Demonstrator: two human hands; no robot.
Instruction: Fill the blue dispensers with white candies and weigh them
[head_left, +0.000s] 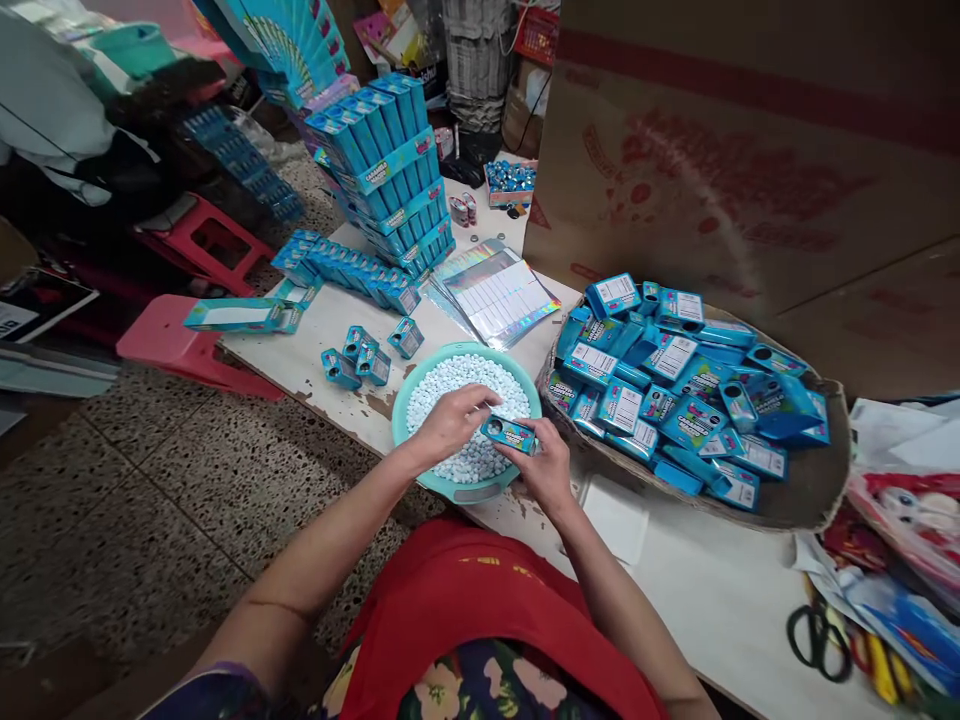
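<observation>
My right hand [541, 458] grips a small blue box [510, 435] by its right end, over a round mint-green bowl [401, 418] full of small white pieces [469, 460]. A dark round opening shows at the box's left end. Close to that end is my left hand [456, 422], its fingers bent together; whether it holds a white piece is too small to tell. Several small blue boxes [358, 355] stand left of the bowl. To the right, a cardboard tray [832, 450] holds a heap of blue boxes [675, 360].
Stacked display cartons [390, 170] rise behind a row of blue boxes [360, 270]. Shiny sheets [502, 300] lie behind the bowl. A large carton [735, 180] stands behind the tray. Scissors [819, 640] lie at lower right, a pink stool [172, 345] at left. Another person's sleeve [45, 90] shows upper left.
</observation>
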